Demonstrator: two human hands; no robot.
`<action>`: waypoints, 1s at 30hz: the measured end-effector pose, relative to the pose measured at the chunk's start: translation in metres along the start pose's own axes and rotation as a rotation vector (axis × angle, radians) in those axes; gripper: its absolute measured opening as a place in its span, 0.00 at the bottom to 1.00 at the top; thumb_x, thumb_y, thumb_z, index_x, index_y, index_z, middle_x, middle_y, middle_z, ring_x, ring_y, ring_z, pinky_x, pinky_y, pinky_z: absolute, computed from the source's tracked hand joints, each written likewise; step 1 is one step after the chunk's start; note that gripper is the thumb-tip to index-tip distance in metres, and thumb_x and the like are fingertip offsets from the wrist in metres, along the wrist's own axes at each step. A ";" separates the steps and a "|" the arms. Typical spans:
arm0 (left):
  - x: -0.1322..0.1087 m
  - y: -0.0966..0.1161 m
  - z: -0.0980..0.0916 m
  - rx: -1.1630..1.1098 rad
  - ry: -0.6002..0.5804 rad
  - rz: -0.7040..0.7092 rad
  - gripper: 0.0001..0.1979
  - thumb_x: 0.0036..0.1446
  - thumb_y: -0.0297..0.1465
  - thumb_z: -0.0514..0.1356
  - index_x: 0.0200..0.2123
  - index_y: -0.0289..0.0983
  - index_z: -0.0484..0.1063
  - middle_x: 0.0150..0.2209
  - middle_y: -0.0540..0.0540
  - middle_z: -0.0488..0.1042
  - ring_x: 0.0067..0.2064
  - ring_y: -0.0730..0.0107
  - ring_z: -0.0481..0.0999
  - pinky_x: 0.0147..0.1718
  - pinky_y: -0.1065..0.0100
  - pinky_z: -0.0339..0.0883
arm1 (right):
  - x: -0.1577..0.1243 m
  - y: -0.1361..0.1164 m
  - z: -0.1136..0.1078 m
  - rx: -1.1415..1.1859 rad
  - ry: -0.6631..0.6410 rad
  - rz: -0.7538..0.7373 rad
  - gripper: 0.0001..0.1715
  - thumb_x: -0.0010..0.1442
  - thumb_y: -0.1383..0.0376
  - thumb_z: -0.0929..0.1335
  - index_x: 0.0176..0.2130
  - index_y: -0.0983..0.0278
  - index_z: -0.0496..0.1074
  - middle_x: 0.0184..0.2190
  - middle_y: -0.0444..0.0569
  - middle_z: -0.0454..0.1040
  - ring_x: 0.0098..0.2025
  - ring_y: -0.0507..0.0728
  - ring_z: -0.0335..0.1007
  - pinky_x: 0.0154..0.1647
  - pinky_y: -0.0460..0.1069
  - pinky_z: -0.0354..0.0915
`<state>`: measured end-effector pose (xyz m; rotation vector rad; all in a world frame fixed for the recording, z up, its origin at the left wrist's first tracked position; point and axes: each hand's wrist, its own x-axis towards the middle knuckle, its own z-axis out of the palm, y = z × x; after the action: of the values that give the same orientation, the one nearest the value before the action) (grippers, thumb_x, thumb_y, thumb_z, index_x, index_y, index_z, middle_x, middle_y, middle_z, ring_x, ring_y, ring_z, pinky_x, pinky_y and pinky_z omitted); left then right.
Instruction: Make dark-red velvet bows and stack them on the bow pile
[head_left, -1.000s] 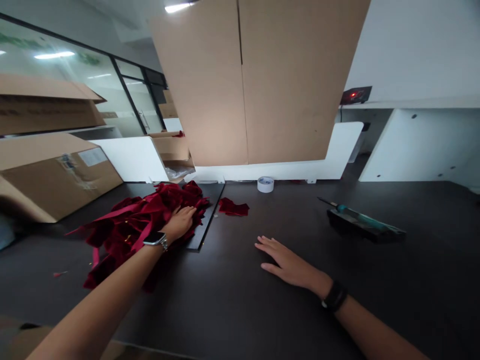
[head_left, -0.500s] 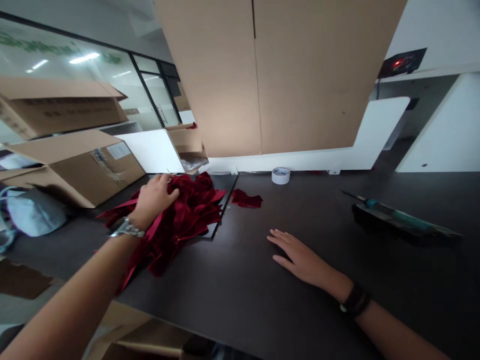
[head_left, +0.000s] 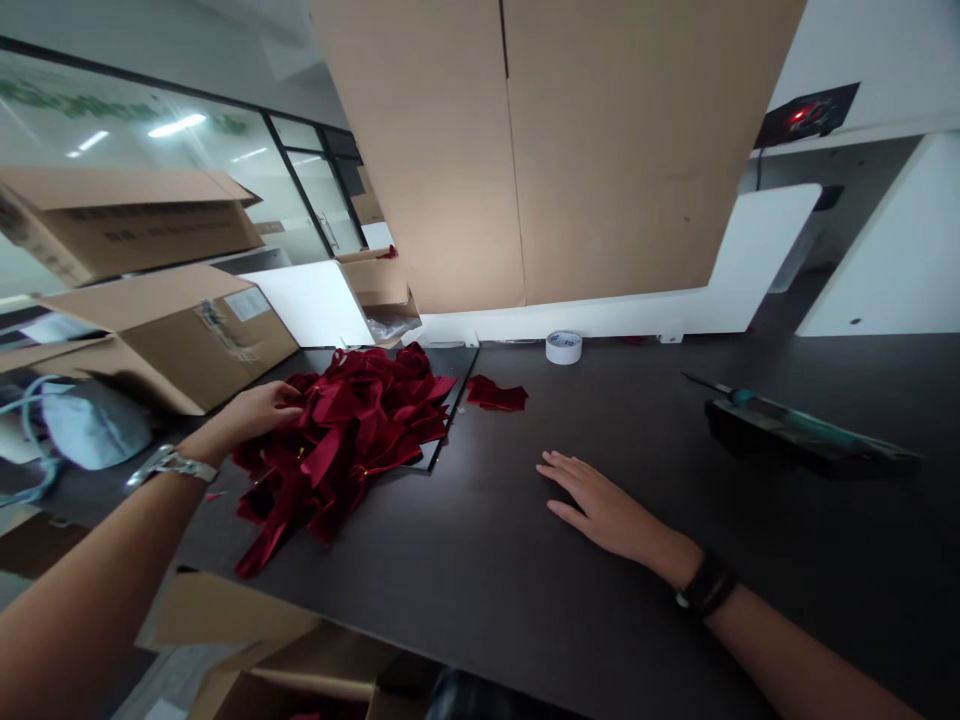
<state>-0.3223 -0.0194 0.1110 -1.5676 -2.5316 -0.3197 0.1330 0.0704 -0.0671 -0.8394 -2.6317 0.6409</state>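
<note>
Red fabric pile (head_left: 352, 430) on left part of desk (head_left: 465, 560), lowest strip close to near edge. Bare surface runs from pile to right hand (head_left: 600, 505) and down to near edge; tape roll (head_left: 563, 354) by far edge. Right hand: fingers extended, holding nothing. Left hand (head_left: 259, 412): fingers curled at pile's left side; grip on fabric indeterminate. Versus previous frame: left hand shifted off pile's top.
</note>
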 end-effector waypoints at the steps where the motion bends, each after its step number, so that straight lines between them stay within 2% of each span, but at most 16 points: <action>1: -0.001 0.000 -0.001 0.004 -0.021 -0.030 0.12 0.44 0.36 0.59 0.30 0.34 0.74 0.28 0.43 0.78 0.32 0.59 0.76 0.32 0.67 0.67 | 0.000 0.000 0.000 0.004 0.003 -0.005 0.29 0.66 0.55 0.61 0.62 0.63 0.62 0.64 0.54 0.57 0.67 0.62 0.50 0.67 0.62 0.51; 4: -0.004 0.004 -0.007 0.012 -0.053 -0.093 0.11 0.47 0.37 0.57 0.29 0.36 0.73 0.28 0.45 0.78 0.33 0.61 0.75 0.33 0.68 0.67 | 0.000 -0.001 -0.001 -0.008 0.001 -0.008 0.29 0.66 0.55 0.60 0.62 0.63 0.61 0.64 0.54 0.57 0.66 0.62 0.51 0.67 0.62 0.51; 6: -0.006 0.009 -0.012 0.016 -0.017 -0.115 0.11 0.50 0.37 0.55 0.31 0.36 0.72 0.32 0.44 0.78 0.36 0.61 0.75 0.37 0.67 0.68 | 0.001 -0.001 -0.001 -0.028 -0.008 -0.003 0.30 0.66 0.55 0.60 0.62 0.64 0.61 0.64 0.54 0.57 0.67 0.62 0.50 0.67 0.62 0.51; 9: -0.013 0.020 -0.018 0.059 0.147 -0.128 0.16 0.55 0.38 0.51 0.42 0.33 0.69 0.46 0.35 0.73 0.49 0.53 0.71 0.48 0.57 0.65 | 0.000 -0.001 -0.001 -0.034 -0.019 -0.001 0.30 0.66 0.55 0.60 0.62 0.65 0.61 0.64 0.54 0.57 0.67 0.61 0.50 0.67 0.61 0.51; 12: -0.031 0.035 -0.013 0.161 0.347 0.057 0.21 0.57 0.42 0.49 0.45 0.33 0.67 0.51 0.32 0.68 0.55 0.46 0.65 0.53 0.50 0.60 | -0.001 -0.001 -0.001 -0.035 -0.018 0.001 0.30 0.66 0.55 0.60 0.62 0.66 0.61 0.65 0.54 0.56 0.67 0.61 0.49 0.67 0.62 0.50; 13: -0.039 0.041 -0.007 0.175 0.343 0.156 0.20 0.58 0.42 0.48 0.43 0.33 0.67 0.48 0.33 0.70 0.53 0.48 0.67 0.52 0.52 0.61 | -0.001 0.000 0.000 -0.039 -0.020 0.004 0.30 0.66 0.55 0.60 0.62 0.66 0.61 0.65 0.54 0.55 0.67 0.62 0.49 0.67 0.62 0.50; 14: -0.049 0.047 0.003 0.165 0.259 0.254 0.19 0.60 0.42 0.46 0.41 0.35 0.68 0.43 0.36 0.72 0.48 0.52 0.70 0.50 0.56 0.64 | -0.001 0.000 0.000 -0.043 -0.022 0.004 0.30 0.66 0.55 0.60 0.62 0.66 0.61 0.65 0.54 0.55 0.67 0.62 0.49 0.67 0.62 0.50; 15: -0.060 0.052 0.014 0.137 0.111 0.335 0.17 0.61 0.41 0.45 0.39 0.36 0.68 0.38 0.40 0.73 0.42 0.57 0.73 0.45 0.60 0.67 | 0.000 0.000 0.000 -0.044 -0.022 0.002 0.30 0.66 0.55 0.60 0.62 0.66 0.61 0.65 0.54 0.55 0.67 0.62 0.49 0.67 0.62 0.50; 16: -0.070 0.057 0.028 0.134 -0.097 0.380 0.17 0.60 0.42 0.47 0.38 0.38 0.68 0.35 0.43 0.74 0.36 0.60 0.74 0.40 0.63 0.68 | 0.000 0.000 0.000 -0.039 -0.017 -0.003 0.30 0.66 0.55 0.60 0.62 0.66 0.61 0.65 0.55 0.56 0.67 0.62 0.49 0.67 0.62 0.51; 17: -0.080 0.060 0.042 0.172 -0.224 0.375 0.16 0.60 0.42 0.48 0.39 0.39 0.69 0.34 0.43 0.75 0.35 0.60 0.75 0.38 0.63 0.69 | 0.000 0.000 0.000 -0.032 -0.010 -0.010 0.30 0.66 0.55 0.60 0.62 0.66 0.61 0.64 0.55 0.56 0.67 0.62 0.50 0.66 0.62 0.51; 18: -0.089 0.063 0.056 0.233 -0.257 0.367 0.16 0.59 0.40 0.50 0.42 0.38 0.69 0.36 0.41 0.76 0.37 0.58 0.76 0.38 0.62 0.69 | 0.000 0.001 0.000 -0.024 -0.001 -0.017 0.30 0.66 0.55 0.60 0.62 0.65 0.62 0.64 0.55 0.57 0.67 0.62 0.50 0.66 0.62 0.52; 21: -0.106 0.064 0.090 0.421 -0.185 0.375 0.17 0.57 0.30 0.52 0.49 0.35 0.68 0.43 0.35 0.74 0.44 0.52 0.75 0.40 0.60 0.69 | 0.000 0.000 0.000 -0.020 0.009 -0.022 0.30 0.66 0.55 0.60 0.62 0.64 0.62 0.64 0.55 0.57 0.67 0.62 0.50 0.66 0.62 0.53; 23: -0.108 0.061 0.099 0.486 -0.121 0.357 0.19 0.57 0.26 0.49 0.51 0.33 0.67 0.44 0.33 0.74 0.44 0.53 0.75 0.42 0.59 0.69 | 0.000 0.000 -0.001 -0.033 -0.003 -0.017 0.30 0.66 0.55 0.59 0.62 0.65 0.61 0.64 0.55 0.57 0.67 0.62 0.50 0.66 0.62 0.52; 26: -0.102 0.056 0.099 0.480 -0.115 0.324 0.19 0.55 0.24 0.48 0.50 0.33 0.67 0.39 0.35 0.76 0.41 0.54 0.76 0.42 0.59 0.68 | 0.000 -0.001 -0.002 -0.035 -0.011 -0.011 0.30 0.66 0.55 0.60 0.62 0.65 0.61 0.64 0.55 0.57 0.67 0.62 0.50 0.66 0.62 0.52; 28: -0.095 0.055 0.091 0.382 -0.105 0.291 0.17 0.55 0.27 0.49 0.46 0.33 0.68 0.37 0.36 0.77 0.40 0.53 0.77 0.41 0.59 0.68 | 0.000 -0.002 -0.002 -0.030 -0.010 -0.007 0.30 0.66 0.55 0.60 0.62 0.66 0.61 0.64 0.55 0.56 0.67 0.62 0.50 0.66 0.62 0.51; 30: -0.087 0.056 0.080 0.222 -0.039 0.220 0.16 0.55 0.32 0.48 0.44 0.34 0.69 0.38 0.36 0.77 0.41 0.53 0.77 0.42 0.59 0.69 | 0.000 -0.002 -0.002 -0.031 -0.010 -0.006 0.30 0.66 0.56 0.60 0.62 0.65 0.61 0.64 0.55 0.56 0.67 0.62 0.50 0.66 0.62 0.51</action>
<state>-0.2351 -0.0499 0.0188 -1.7528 -2.2975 0.0186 0.1324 0.0697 -0.0646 -0.8394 -2.6586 0.6054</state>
